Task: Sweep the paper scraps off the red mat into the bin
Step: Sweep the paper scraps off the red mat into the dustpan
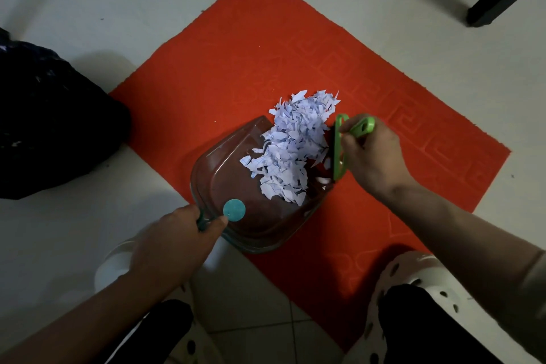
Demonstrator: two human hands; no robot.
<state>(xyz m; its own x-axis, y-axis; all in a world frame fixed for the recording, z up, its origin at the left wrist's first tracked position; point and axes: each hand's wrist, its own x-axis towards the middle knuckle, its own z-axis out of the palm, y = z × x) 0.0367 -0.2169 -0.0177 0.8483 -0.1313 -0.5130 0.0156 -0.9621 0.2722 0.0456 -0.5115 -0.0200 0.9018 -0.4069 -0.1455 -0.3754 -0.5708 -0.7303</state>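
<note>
A red mat (pixel 236 53) lies corner-on on the pale tiled floor. A heap of white paper scraps (pixel 292 145) sits half on the mat and half inside a clear dustpan (pixel 224 168) with a teal handle. My left hand (pixel 177 239) grips that handle at the pan's near end. My right hand (pixel 369 154) grips a green hand brush (pixel 339 148), whose head stands against the right side of the heap at the pan's mouth.
A black bag (pixel 53 127), perhaps the bin, sits on the floor at the left. A dark furniture leg (pixel 496 0) stands at the top right. My feet in white perforated clogs (pixel 413 275) are at the bottom, one on the mat's near edge.
</note>
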